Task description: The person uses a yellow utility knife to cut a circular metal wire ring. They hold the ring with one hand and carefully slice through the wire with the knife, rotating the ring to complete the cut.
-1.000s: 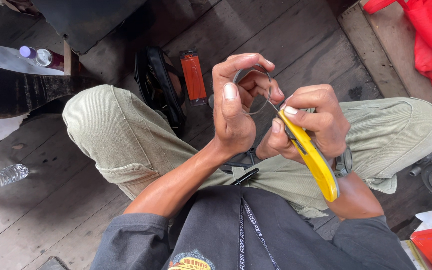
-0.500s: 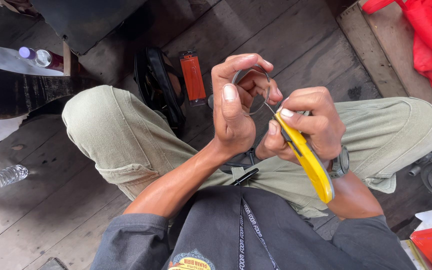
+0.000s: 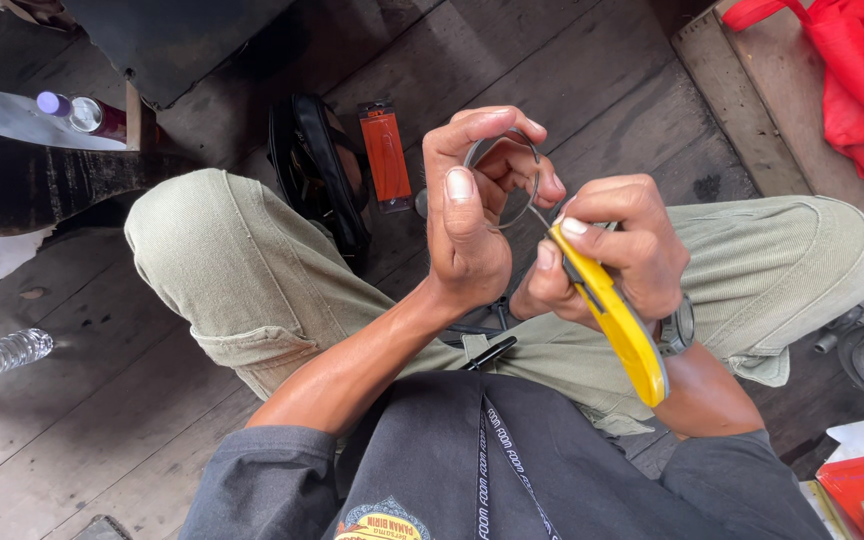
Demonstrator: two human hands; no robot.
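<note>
Right hand (image 3: pixel 607 255) – fist clamped on yellow-handled cutter (image 3: pixel 612 315), handle trailing toward body, blade tip meeting thin ring (image 3: pixel 502 180). Left hand (image 3: pixel 472 220), just beyond cutter – fingers pinched on ring, thumb upright beside it. Ring held above knees, just past cutter tip. Judgement: steady ring firmly, light strokes, blade angled away from thumb – slip risk. Beyond ring, on plank floor: orange packet (image 3: pixel 385 155), black pouch (image 3: pixel 317 175).
</note>
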